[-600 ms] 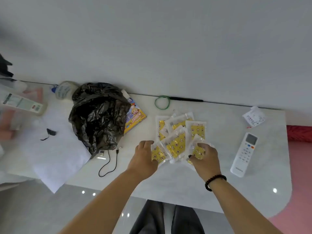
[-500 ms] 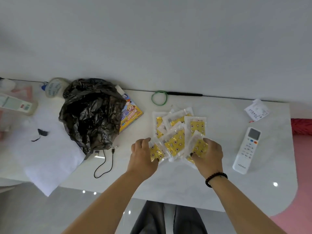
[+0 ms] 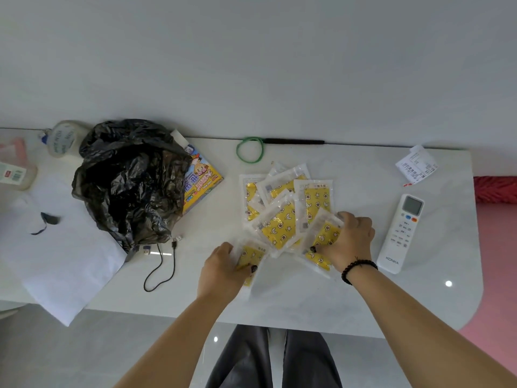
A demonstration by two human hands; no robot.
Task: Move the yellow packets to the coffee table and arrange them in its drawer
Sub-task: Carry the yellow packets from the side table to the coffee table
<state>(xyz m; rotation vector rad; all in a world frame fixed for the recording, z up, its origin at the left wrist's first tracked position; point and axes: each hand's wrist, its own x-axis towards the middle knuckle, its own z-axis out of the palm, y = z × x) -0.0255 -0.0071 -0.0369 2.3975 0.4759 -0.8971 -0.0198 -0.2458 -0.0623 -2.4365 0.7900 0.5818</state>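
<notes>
Several yellow packets [image 3: 279, 225] in clear wrappers lie in a loose overlapping pile on the white table [image 3: 293, 298]. My left hand [image 3: 221, 271] grips the nearest left packet [image 3: 250, 257], thumb on top of it. My right hand [image 3: 351, 242] holds the right front packet [image 3: 324, 239], fingers curled over its edge. Both hands sit at the near side of the pile. No coffee table or drawer is in view.
A crumpled black plastic bag [image 3: 128, 180] and a colourful booklet [image 3: 202, 183] lie left of the pile, with a black cable [image 3: 161, 270] in front. A white remote [image 3: 401, 233] and a receipt [image 3: 416, 165] lie right. A green loop [image 3: 250, 149] sits behind.
Both hands have closed in on the packets at the front of the pile, and the left packet has slid slightly toward me. The camera has shifted a little.
</notes>
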